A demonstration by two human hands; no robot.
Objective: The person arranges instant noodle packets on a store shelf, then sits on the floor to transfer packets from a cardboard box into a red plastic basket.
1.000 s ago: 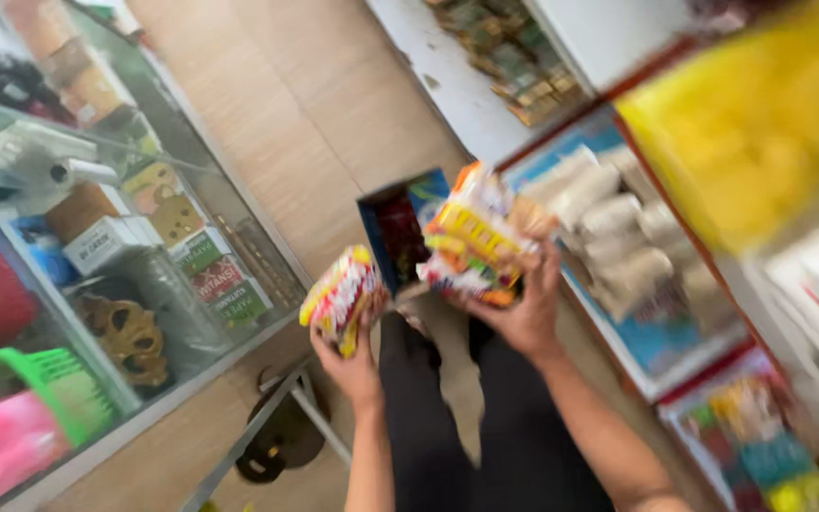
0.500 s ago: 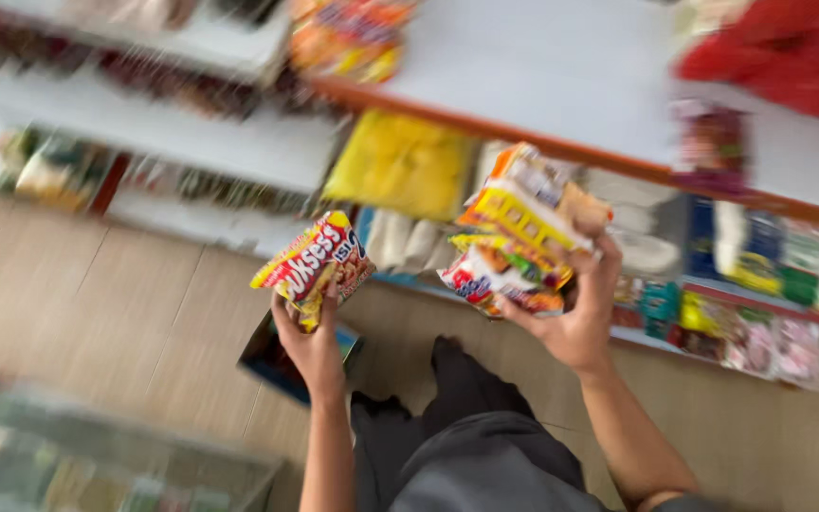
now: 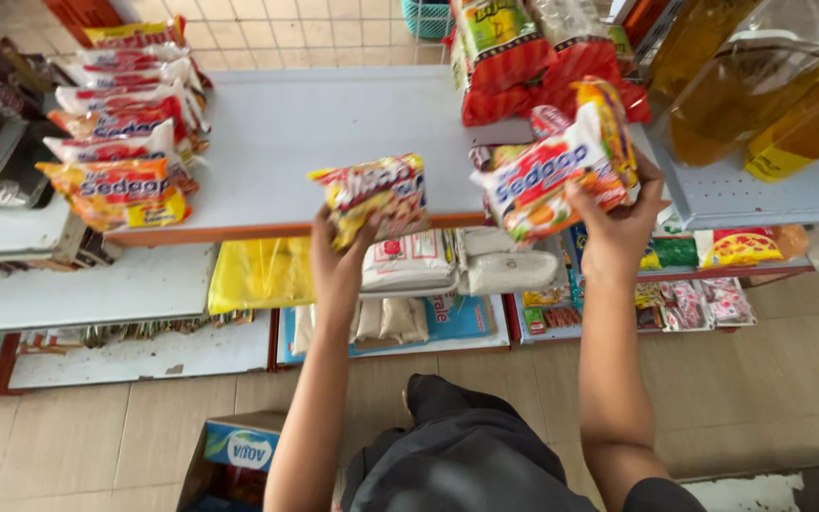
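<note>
The left hand [image 3: 341, 254] is closing its fingers around a single noodle packet [image 3: 373, 194], gripping it from below at the front edge of the grey shelf [image 3: 334, 133]; the packet's long axis is running roughly along that edge, tilting slightly up to the right. The right hand [image 3: 618, 223] is clutching a bundle of noodle packets [image 3: 561, 171] just above the shelf's right end, their long axis slanting up to the right. A row of packets [image 3: 125, 123] is lying at the shelf's left end.
</note>
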